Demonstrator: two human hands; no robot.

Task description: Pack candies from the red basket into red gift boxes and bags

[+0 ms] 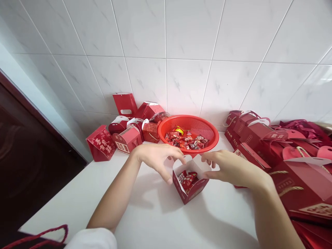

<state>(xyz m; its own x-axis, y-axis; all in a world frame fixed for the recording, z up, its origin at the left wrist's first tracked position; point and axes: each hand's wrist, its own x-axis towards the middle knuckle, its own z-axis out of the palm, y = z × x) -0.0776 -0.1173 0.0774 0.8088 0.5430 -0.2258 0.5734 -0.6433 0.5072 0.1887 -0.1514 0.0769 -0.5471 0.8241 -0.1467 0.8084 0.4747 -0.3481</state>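
Note:
A small red paper candy box (193, 193) stands upright on the white table, its top flaps raised. Red-wrapped candies (188, 180) lie inside it. My left hand (158, 157) is at the box's left side, thumb and fingers spread apart; its fingertips reach the back left flap, and whether they touch it I cannot tell. On the other side, my right hand (230, 167) has its thumb and curled fingers at the right flap, gripping the box edge. Just behind the box sits a red plastic basket (214, 133) with more wrapped candies (185, 140) in it.
Several red boxes (128, 138) cluster at the back left by the tiled wall (145, 76). A larger pile of folded red boxes (298, 180), some with rope handles, fills the right side. A red cord (52, 230) hangs at the lower left near the table (103, 186) edge.

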